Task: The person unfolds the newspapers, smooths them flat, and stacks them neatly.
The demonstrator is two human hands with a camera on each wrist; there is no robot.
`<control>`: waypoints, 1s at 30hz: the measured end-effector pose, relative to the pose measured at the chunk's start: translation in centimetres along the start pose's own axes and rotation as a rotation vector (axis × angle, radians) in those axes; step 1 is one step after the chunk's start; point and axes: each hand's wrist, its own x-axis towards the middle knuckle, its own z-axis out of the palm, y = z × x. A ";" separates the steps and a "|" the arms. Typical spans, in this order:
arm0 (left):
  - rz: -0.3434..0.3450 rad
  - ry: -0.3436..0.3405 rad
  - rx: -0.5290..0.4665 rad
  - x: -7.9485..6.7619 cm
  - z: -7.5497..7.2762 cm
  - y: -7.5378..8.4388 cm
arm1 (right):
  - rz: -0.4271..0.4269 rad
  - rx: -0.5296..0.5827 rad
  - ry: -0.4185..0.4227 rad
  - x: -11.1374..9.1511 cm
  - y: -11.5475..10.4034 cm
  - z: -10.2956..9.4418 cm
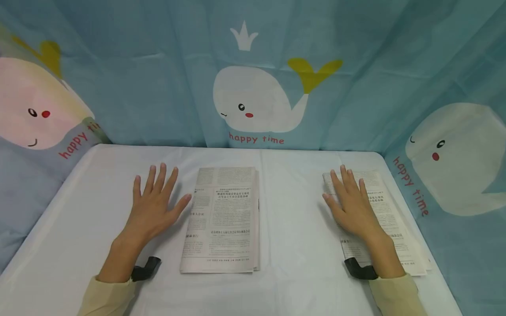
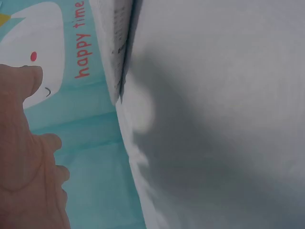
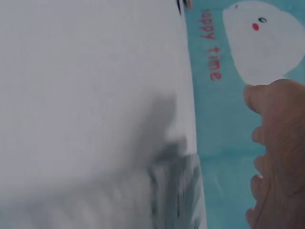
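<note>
My left hand, palm down with fingers spread, is over the white table just left of a folded newspaper. Its thumb tip comes right up to that paper's left edge in the head view. Over on the right, my right hand hovers with straight fingers above a second folded newspaper and covers part of its print. Neither hand holds anything. The left wrist view catches the left hand at its edge, with its shadow on the cloth. In the right wrist view the right hand is likewise raised beside the newspaper.
A white cloth covers the table. Blue curtains printed with whales hang behind it and along both sides. A dark strap piece sits at the left wrist and another dark piece at the right.
</note>
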 end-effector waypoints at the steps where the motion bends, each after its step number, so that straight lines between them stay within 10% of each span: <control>1: -0.001 -0.003 -0.001 -0.1 0.1 0.0 | -0.003 0.005 -0.007 0.1 -0.4 0.2; 13: 0.036 -0.036 -0.042 -0.2 1.5 1.7 | -0.075 0.177 -0.080 2.0 -6.6 3.4; 21: 0.142 0.068 -0.138 0.3 1.2 2.8 | -0.078 0.350 -0.025 2.8 -10.6 5.7; 30: 0.129 -0.030 -0.250 0.1 1.2 4.8 | 0.097 0.542 -0.111 2.3 -14.5 6.9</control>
